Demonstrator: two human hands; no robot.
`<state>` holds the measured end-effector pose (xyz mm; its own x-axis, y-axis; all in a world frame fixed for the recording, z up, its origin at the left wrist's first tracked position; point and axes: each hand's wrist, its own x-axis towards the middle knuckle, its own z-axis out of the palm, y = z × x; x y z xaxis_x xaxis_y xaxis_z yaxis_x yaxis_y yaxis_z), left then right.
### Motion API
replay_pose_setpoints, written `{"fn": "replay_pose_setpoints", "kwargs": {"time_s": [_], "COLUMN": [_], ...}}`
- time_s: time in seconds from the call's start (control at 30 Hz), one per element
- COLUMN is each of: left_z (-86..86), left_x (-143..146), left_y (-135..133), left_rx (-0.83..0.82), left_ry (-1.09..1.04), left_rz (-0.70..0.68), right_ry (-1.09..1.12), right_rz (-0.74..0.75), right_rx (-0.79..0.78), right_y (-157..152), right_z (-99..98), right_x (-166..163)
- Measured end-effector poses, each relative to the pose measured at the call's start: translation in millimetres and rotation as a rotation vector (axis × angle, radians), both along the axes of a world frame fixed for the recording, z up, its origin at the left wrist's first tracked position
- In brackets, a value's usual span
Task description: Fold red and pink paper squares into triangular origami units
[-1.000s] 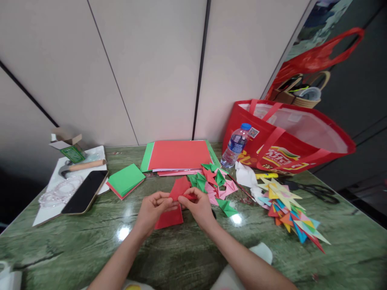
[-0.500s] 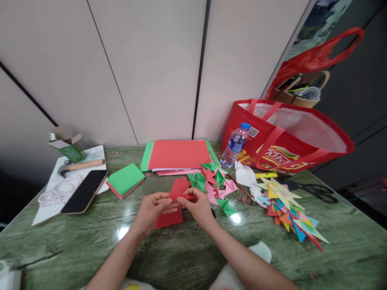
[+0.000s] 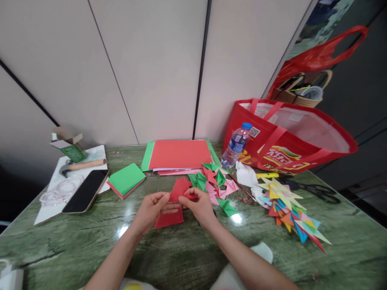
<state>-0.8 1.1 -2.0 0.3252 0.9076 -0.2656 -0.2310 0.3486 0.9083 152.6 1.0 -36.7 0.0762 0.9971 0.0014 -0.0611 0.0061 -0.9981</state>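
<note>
Between my two hands, just above the table, is a piece of red folded paper [image 3: 175, 197]. My left hand [image 3: 153, 207] pinches its left side between thumb and fingers. At its right side my right hand [image 3: 198, 205] grips it, thumb in front and fingers curled behind. The fingertips cover part of the folds. A flat red paper sheet [image 3: 169, 218] lies on the table under the hands. Just behind and to the right is a loose pile of folded green, pink and red paper pieces [image 3: 220, 180].
Green and red squares [image 3: 127, 177] lie left, near a phone [image 3: 86, 192] and hammer [image 3: 87, 164]. Paper sheets [image 3: 181, 153] rest against the wall. On the right are a water bottle [image 3: 236, 146], red bag [image 3: 272, 139], scissors [image 3: 317, 189] and colourful folded stars [image 3: 290, 211].
The fingers shift very slightly on the red folded paper, and my left fingertips sit a little differently. The whole view has moved slightly; the things on the table stay in place.
</note>
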Motion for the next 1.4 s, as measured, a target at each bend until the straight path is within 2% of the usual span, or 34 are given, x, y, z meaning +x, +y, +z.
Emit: {"fn": "replay_pose_setpoints", "kwargs": {"time_s": [0.33, 0.7, 1.03, 1.4], "left_z": [-0.5, -1.9, 0.8, -3.4], "left_x": [-2.0, 1.8, 3.1, 2.5], "left_y": [-0.7, -1.8, -3.6, -1.5], "left_rx": [0.069, 0.062, 0.086, 0.079], "left_ry": [0.143, 0.186, 0.111, 0.167], "left_rz": [-0.134, -0.079, -0.031, -0.044], "right_ry": [-0.045, -0.033, 0.212, 0.268], "right_rz": [0.052, 0.068, 0.089, 0.083], "right_rx": [0.007, 0.002, -0.035, -0.106], "right_y": [-1.6, -2.2, -0.6, 1.3], "right_z": [2.7, 1.1, 0.5, -0.9], "right_x": [0.4, -0.9, -2.2, 0.0]}}
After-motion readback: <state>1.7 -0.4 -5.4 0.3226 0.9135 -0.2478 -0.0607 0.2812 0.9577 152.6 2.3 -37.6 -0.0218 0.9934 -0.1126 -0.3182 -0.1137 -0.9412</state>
